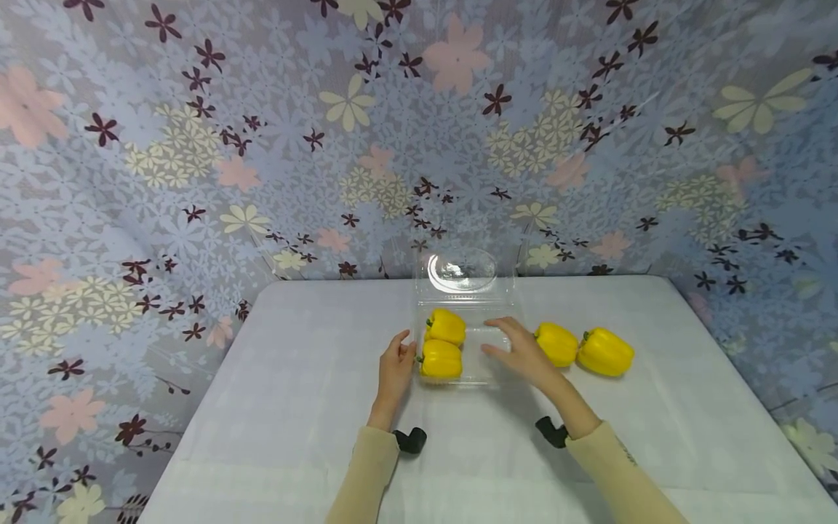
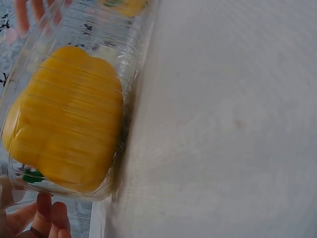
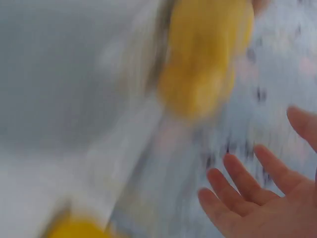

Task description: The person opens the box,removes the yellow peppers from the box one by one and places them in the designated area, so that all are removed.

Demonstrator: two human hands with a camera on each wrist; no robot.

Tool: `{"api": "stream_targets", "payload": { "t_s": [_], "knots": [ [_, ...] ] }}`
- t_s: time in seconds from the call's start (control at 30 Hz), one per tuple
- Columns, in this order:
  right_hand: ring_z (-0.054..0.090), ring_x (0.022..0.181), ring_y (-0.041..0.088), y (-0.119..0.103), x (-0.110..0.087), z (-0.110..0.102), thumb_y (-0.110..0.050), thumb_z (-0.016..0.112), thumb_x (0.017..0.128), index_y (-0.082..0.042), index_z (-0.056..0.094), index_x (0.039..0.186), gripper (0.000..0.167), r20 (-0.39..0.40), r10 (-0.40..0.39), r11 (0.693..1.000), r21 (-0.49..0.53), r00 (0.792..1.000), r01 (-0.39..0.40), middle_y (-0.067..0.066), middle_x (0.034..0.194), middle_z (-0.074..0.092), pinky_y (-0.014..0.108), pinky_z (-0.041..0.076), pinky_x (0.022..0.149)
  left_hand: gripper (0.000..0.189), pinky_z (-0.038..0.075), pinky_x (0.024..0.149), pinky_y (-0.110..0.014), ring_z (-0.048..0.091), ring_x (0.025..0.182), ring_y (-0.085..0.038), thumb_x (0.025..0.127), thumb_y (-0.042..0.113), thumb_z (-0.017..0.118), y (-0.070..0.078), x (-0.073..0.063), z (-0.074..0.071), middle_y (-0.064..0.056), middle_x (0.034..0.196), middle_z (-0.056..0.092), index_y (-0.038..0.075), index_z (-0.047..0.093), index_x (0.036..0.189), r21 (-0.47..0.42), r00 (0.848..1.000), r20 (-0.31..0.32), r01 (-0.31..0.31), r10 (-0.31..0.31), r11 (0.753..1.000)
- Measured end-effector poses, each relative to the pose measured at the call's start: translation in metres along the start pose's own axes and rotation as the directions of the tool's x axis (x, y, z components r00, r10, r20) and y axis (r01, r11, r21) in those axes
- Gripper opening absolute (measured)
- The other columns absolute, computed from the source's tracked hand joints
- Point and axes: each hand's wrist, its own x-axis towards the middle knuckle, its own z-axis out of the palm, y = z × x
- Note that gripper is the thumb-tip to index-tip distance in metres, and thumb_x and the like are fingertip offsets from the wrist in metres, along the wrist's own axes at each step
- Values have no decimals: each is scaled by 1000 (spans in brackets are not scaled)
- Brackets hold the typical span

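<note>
Peppers sit at nine o'clock in the box, maybe to leave room. Two more peppers lie on the tabletop at three o'clock. The left hand may steady the box; I can't tell if its fingers pinch. The right hand spreads empty fingers. Thin plastic shines; peppers look smooth, lumpy.

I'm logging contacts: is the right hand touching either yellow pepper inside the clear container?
Apart. The head view shows it: bare base of the clear container lies visible between the right hand and both yellow peppers.
</note>
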Motion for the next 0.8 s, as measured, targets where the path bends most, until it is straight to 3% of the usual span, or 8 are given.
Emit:
{"api": "stream_targets", "payload": {
  "t_s": [0.13, 0.3, 0.4, 0.53, 0.8],
  "knots": [
    [51, 120, 37, -15, 10, 42, -20, 68, 87, 1, 53, 129, 49, 137, -61, 998, 16, 989, 59, 19, 127, 54, 54, 40, 103, 38, 40, 58, -18, 45, 64, -9, 97, 22, 54, 2, 1, 0, -10, 85, 60, 4, 54, 131, 7, 1000, 6, -10, 10, 1000],
    [54, 104, 30, -21, 19, 76, -20, 76, 79, 0, 55, 127, 56, 76, -27, 999, -23, 997, 29, 18, 116, 51, 48, 45, 94, 39, 40, 59, -18, 46, 65, -9, 97, 22, 54, 4, 3, 2, -11, 85, 60, 3, 54, 131, 12, 999, 16, -30, 30, 999],
    [54, 100, 30, -23, 20, 83, -21, 81, 74, 1, 56, 125, 61, 23, 50, 999, 1, 998, -50, 19, 115, 48, 49, 46, 92, 39, 40, 58, -18, 46, 64, -10, 98, 22, 54, 4, 3, 3, -10, 85, 60, 3, 54, 131, 23, 999, 24, -21, 21, 1000],
    [55, 98, 31, -25, 20, 87, -24, 83, 71, 0, 54, 124, 65, 13, 137, 990, 28, 991, -137, 22, 116, 47, 50, 47, 91, 39, 39, 57, -17, 45, 64, -9, 98, 22, 53, 2, 3, 3, -8, 84, 59, 4, 54, 132, 36, 1000, 24, 2, -3, 999],
    [59, 88, 26, -30, 26, 98, -27, 84, 70, -1, 47, 118, 66, 21, 153, 987, 47, 988, -154, 18, 103, 62, 41, 48, 76, 37, 39, 58, -18, 45, 63, -9, 97, 20, 54, 0, 3, 0, -11, 83, 60, 3, 54, 130, 44, 1000, -2, -15, 15, 999]
  ]
}}
